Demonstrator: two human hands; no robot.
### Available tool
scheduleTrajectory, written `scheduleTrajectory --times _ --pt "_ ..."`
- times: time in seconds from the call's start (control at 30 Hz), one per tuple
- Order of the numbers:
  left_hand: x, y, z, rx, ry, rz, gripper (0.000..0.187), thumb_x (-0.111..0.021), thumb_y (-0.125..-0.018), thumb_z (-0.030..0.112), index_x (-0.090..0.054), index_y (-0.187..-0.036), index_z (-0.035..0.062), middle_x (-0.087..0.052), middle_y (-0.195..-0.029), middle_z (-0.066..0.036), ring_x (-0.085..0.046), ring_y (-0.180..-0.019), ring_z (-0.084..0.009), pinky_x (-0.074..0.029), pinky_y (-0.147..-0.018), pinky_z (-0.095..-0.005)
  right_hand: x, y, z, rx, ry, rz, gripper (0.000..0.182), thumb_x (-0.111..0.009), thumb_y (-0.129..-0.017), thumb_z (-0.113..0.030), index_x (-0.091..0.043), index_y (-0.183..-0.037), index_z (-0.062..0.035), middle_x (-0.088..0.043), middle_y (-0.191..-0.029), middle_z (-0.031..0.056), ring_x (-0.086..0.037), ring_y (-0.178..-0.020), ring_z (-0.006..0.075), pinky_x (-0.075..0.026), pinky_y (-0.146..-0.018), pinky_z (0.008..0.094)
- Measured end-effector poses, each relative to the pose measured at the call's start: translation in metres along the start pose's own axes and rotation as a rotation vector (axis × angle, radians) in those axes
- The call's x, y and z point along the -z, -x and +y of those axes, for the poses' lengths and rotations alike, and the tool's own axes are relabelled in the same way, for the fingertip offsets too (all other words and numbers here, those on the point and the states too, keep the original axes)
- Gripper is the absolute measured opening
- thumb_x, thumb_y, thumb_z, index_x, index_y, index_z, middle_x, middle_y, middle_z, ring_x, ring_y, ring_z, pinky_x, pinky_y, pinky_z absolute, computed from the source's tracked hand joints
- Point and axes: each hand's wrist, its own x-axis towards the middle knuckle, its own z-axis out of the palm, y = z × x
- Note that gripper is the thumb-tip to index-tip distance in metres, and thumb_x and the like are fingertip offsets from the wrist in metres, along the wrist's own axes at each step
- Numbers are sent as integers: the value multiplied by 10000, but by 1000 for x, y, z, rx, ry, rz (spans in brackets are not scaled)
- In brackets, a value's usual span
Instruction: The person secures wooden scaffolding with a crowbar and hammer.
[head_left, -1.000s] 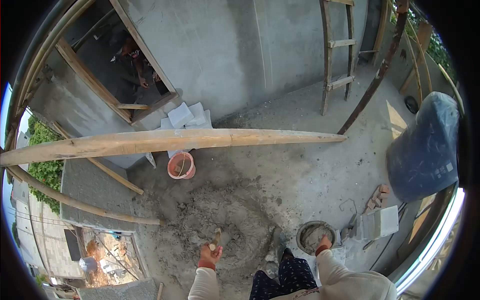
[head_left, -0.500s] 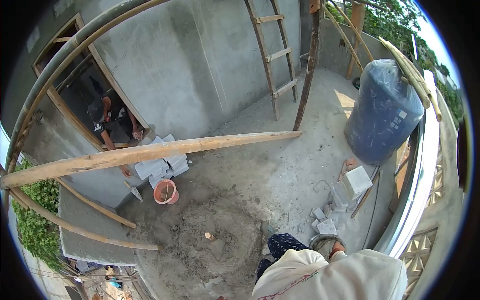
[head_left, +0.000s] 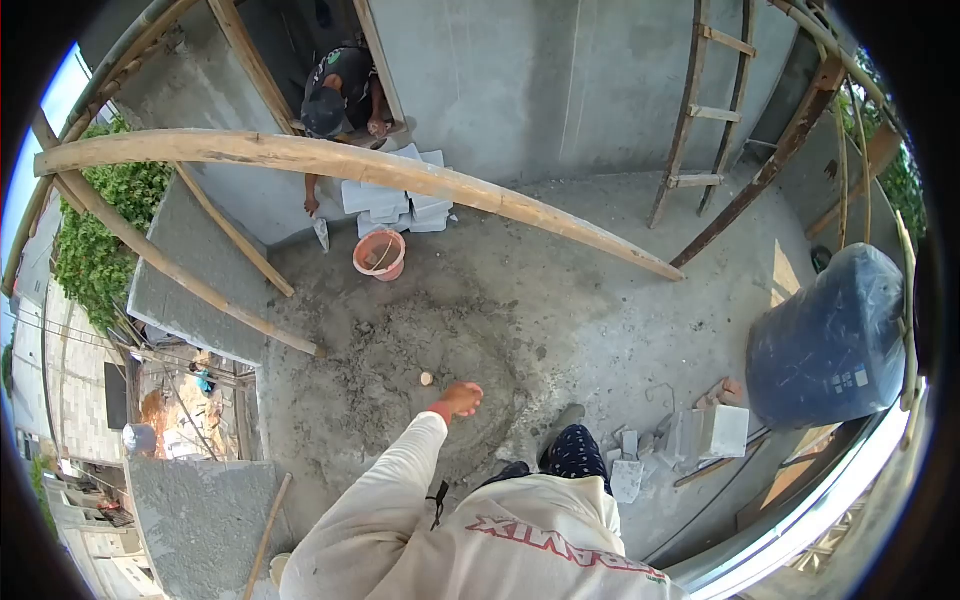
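Note:
My left hand (head_left: 460,400) reaches out over the wet grey mortar (head_left: 390,345), its fingers loosely bent with nothing visible in them. Just left of it, the round end of a wooden stick (head_left: 427,379) shows above the mortar; the hand is apart from it. My right hand is out of sight, hidden by my body or beyond the view. An orange bucket (head_left: 380,255) with a thin stick inside stands at the mortar's far edge.
A co-worker (head_left: 340,95) leans through a wall opening, one hand by a trowel (head_left: 321,235). Pale blocks (head_left: 385,200) are piled nearby. A wooden pole (head_left: 400,175) crosses ahead. Right are a ladder (head_left: 695,110), a wrapped blue tank (head_left: 825,340) and a white block (head_left: 722,432). A low wall (head_left: 205,510) edges the left.
My view has swung right and my body has straightened. The left hand has come out over the mortar. The right hand, earlier at a dark round container, has left view, as has the container.

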Motion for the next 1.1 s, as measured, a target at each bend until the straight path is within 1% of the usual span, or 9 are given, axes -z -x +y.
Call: scheduleTrajectory --times 0.1,0.13,0.17,0.33,0.63,0.83,0.93,1.03,1.1 --pt "-20 -40 104 -164 -25 -94 205 -609 -938 281 -670 -1089 156 -682 -865 24 -644 -655 -104 -531 -595 -301 4 -5 -8 -199 -528 -26 381 -455 -957 -448 -526 -983 -74 -515 -868 160 -542 -820 311 -445 -752 426" --pt "-26 -56 132 -176 -48 -98 246 -612 -959 321 -664 -1127 150 -694 -953 24 -653 -706 -106 -539 -618 -291 6 -8 -5 -286 -724 -22 383 -453 -957 -452 -516 -973 -75 -505 -849 157 -537 -800 310 -443 -738 428" --pt "-35 -65 162 -206 -54 -55 199 -608 -943 258 -673 -1085 134 -704 -901 3 -652 -652 -106 -522 -570 -286 10 -10 1 -371 -885 -8 385 -450 -956 -456 -507 -962 -76 -496 -829 153 -531 -780 308 -441 -723 430" --pt "-49 -144 226 -167 35 29 233 -593 -964 231 -672 -1163 139 -715 -967 -13 -687 -683 -125 -548 -587 -287 36 -12 -13 -703 -1363 128 400 -437 -954 -477 -458 -911 -80 -449 -732 136 -503 -681 300 -430 -651 441" --pt "-62 -208 204 232 -99 47 198 -609 -950 248 -646 -1133 185 -697 -954 -5 -688 -728 -166 -559 -650 -348 63 -42 -105 -946 -1635 211 450 -414 -949 -515 -370 -818 -87 -364 -558 105 -452 -502 286 -410 -521 460" --pt "-90 -251 278 204 -122 -38 224 -610 -946 245 -644 -1158 180 -695 -960 3 -684 -723 -156 -555 -657 -340 85 -65 -191 -923 -1750 224 405 -445 -966 -459 -307 -789 -121 -257 -492 31 -304 -456 230 -391 -516 453" --pt "-100 -291 328 189 -162 -54 239 -607 -939 233 -645 -1167 170 -700 -960 2 -678 -697 -145 -550 -641 -329 82 -86 -224 -980 -1700 314 406 -463 -958 -456 -297 -780 -132 -246 -488 35 -299 -449 232 -373 -497 452" --pt "-111 -331 395 157 -254 -135 260 -599 -932 211 -644 -1184 169 -704 -985 -1 -678 -699 -142 -548 -636 -324 77 -103 -243 -1027 -1813 233 388 -480 -944 -461 -317 -804 -137 -253 -500 36 -290 -442 235 -366 -479 444" --pt "-120 -346 436 145 -349 -212 269 -599 -928 203 -645 -1190 165 -706 -1005 -6 -683 -708 -144 -547 -632 -319 75 -90 -272 -1069 -1733 326 438 -488 -911 -531 -342 -752 -150 -293 -552 38 -294 -494 209 -380 -548 429"
